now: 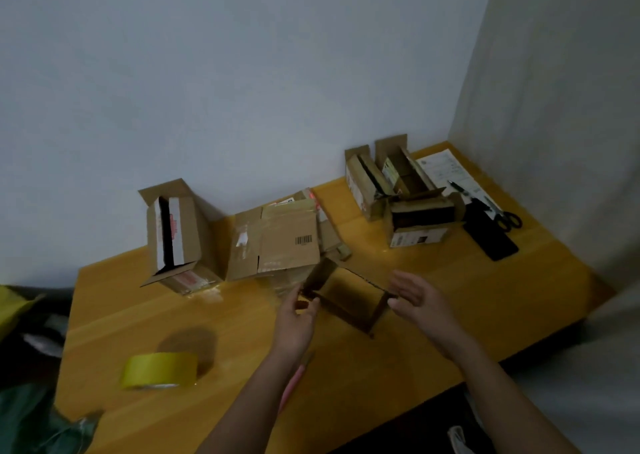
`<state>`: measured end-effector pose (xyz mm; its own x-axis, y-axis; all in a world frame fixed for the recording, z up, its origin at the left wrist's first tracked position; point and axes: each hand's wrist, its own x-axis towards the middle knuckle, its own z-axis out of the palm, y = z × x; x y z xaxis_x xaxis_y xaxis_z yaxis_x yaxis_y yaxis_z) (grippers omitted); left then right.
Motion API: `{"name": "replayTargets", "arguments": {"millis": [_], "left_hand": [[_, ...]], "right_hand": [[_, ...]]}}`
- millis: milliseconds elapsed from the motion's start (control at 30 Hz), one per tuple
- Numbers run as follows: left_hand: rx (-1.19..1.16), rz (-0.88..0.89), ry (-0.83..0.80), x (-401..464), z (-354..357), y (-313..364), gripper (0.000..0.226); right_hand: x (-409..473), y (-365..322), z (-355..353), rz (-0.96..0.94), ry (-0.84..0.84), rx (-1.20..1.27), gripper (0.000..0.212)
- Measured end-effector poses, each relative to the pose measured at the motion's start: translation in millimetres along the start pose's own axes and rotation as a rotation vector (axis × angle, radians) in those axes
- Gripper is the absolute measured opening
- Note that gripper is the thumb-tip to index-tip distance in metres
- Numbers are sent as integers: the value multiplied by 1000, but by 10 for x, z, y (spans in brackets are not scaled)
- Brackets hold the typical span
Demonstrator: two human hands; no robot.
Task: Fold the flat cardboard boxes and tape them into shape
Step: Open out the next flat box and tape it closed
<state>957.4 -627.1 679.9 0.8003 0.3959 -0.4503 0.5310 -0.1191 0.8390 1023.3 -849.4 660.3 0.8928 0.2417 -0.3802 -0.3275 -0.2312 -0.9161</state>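
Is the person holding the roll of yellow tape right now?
No. The roll of yellow tape lies on the table, apart from both hands, which are at the small opened cardboard box.

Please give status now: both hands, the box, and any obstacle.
Left hand grips small brown cardboard box; right hand open against its side. Box opened up, untaped. Yellow tape roll nearby. Nothing blocking.

Yellow tape roll [158,370] on an orange-yellow table [450,297] — brown cardboard boxes [277,242], black scissors [498,211].
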Motion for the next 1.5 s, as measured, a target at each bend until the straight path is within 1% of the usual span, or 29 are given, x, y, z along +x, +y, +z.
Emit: {"name": "replayTargets", "arguments": {"millis": [67,167,233,300,367,400,467,533,567,600,667,733,800,867,900,933,967,1033,1100,1133,1167,1200,1267,1300,1333,1367,1433,1467,1500], "left_hand": [[117,59,5,1,-18,19,46],[225,127,-9,23,-65,4,48],[240,185,-26,6,-89,1,46],[236,255,-54,-10,-103,-45,47],[297,325,-86,-26,-108,-103,44],[332,342,-99,-31,-106,-123,38],[460,394,-105,-25,-106,-167,29],[619,524,-117,4,-127,-220,29],[660,600,-126,23,-140,-250,28],[685,673,-132,37,-152,-268,26],[702,753,-126,46,-181,-300,22],[702,794,-91,38,-194,-348,19],[687,852,-60,16,-186,-391,18],[664,872,-49,-6,-165,-400,17],[661,896,-46,13,-156,-413,15],[658,923,-59,39,-153,-421,13],[650,940,-101,58,-163,-418,14],[675,950,-295,89,-185,-439,23],[749,885,-488,72,-191,-469,32],[758,832,-534,58,-184,-484,29],[736,790,-529,55,-171,-498,25],[692,762,-492,53,-150,-494,20],[598,699,-395,29,-100,-452,13],[544,669,-346,15,-76,-427,16],[497,636,-285,11,-58,-418,23],[473,605,-202,14,-47,-425,32],[494,561,-35,60,-46,-486,56],[527,556,13,87,-53,-517,70],[541,557,21,109,-61,-541,79]], "right_hand": [[-23,42,59,-16,50,-69,44],[-24,73,183,4,241,-59,26],[-27,60,243,13,311,-38,19],[-51,58,290,11,354,-93,16],[-94,69,328,14,391,-175,18],[-105,89,340,17,395,-209,21],[-121,148,354,16,375,-284,32],[-140,223,365,16,343,-344,46],[-153,260,373,14,337,-382,51],[-169,284,383,11,342,-413,55],[-189,298,379,28,365,-391,55],[-202,292,366,18,393,-331,49],[-206,299,348,-21,430,-299,33],[-214,299,335,-35,427,-269,15],[-215,302,327,-25,408,-254,10],[-214,307,317,-9,389,-246,12],[-204,318,307,4,382,-249,19],[-167,317,295,29,406,-303,31],[-112,290,304,57,424,-371,36],[-84,266,310,77,400,-380,37],[-66,240,316,88,359,-354,36],[-69,215,316,102,305,-285,33],[-164,116,311,114,188,-77,29],[-232,74,313,115,135,14,29],[-304,40,315,120,95,51,30],[-358,30,317,120,81,35,33],[-419,43,312,148,74,-49,39],[-433,67,309,184,58,-54,40],[-446,83,314,216,32,-24,40]]}}
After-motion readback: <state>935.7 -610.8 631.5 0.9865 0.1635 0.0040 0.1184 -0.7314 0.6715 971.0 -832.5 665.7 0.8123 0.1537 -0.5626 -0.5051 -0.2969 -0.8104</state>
